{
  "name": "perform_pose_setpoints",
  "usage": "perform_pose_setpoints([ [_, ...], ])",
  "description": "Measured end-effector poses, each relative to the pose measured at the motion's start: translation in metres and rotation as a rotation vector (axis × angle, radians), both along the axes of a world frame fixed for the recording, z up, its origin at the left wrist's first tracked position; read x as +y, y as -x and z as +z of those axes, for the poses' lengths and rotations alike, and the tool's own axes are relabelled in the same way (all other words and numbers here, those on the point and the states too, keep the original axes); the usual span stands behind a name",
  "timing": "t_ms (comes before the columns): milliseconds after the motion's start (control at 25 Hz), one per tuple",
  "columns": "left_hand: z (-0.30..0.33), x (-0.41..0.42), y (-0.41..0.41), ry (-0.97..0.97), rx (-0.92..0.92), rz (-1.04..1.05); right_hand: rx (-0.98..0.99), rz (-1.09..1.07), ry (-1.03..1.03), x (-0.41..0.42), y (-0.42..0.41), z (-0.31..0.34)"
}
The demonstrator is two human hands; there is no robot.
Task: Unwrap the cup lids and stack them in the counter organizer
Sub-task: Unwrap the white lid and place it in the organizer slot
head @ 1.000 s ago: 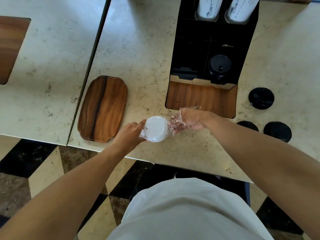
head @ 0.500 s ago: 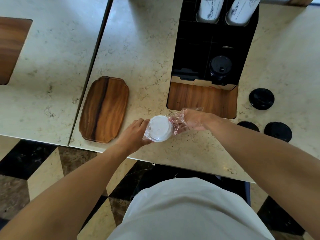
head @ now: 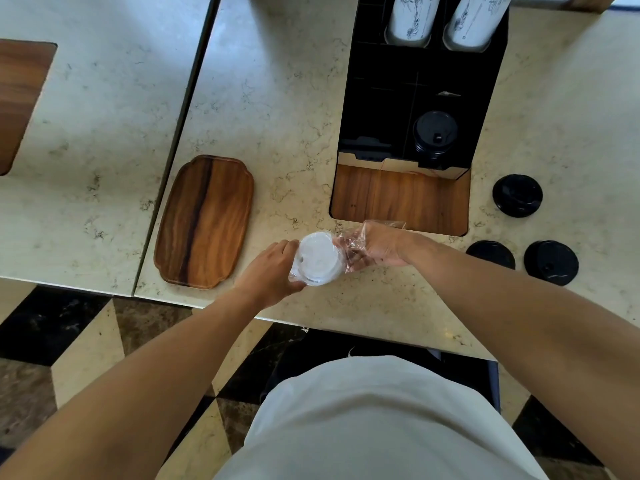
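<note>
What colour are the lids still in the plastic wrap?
White, inside clear plastic wrap: the wrapped lids show best in the head view.

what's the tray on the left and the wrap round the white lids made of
Tray: looks like oiled wood, with dark grain streaks and a soft sheen. Wrap: thin clear plastic film, crinkled and glinting where the right hand bunches it.

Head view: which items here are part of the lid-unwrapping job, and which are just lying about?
Part of the job:
- white lids, held by left hand
- plastic wrap, gripped by right hand
- counter organizer, one black lid stack inside
- three loose black lids

Lying about:
- wooden tray
- two printed cup stacks
</note>
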State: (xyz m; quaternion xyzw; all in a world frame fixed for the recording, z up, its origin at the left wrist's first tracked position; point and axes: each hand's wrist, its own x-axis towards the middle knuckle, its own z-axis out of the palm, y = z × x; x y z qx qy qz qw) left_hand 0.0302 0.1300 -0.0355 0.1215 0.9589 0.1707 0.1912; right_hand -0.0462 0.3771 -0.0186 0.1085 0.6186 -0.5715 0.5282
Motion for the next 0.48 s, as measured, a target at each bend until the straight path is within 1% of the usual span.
perform_pose_setpoints([
  [80, 0.001, 0.001, -0.001, -0.009, 0.002, 0.002, 0.021, 0.006, -0.033, -0.001, -0.002, 0.001],
  [280, 0.001, 0.003, -0.003, -0.016, 0.01, -0.012, -0.025, 0.034, 0.011, 0.002, -0.004, 0.004],
  [480, 0.0, 0.004, -0.006, -0.013, 0.005, 0.008, 0.124, 0.032, -0.054, -0.011, -0.008, 0.001],
])
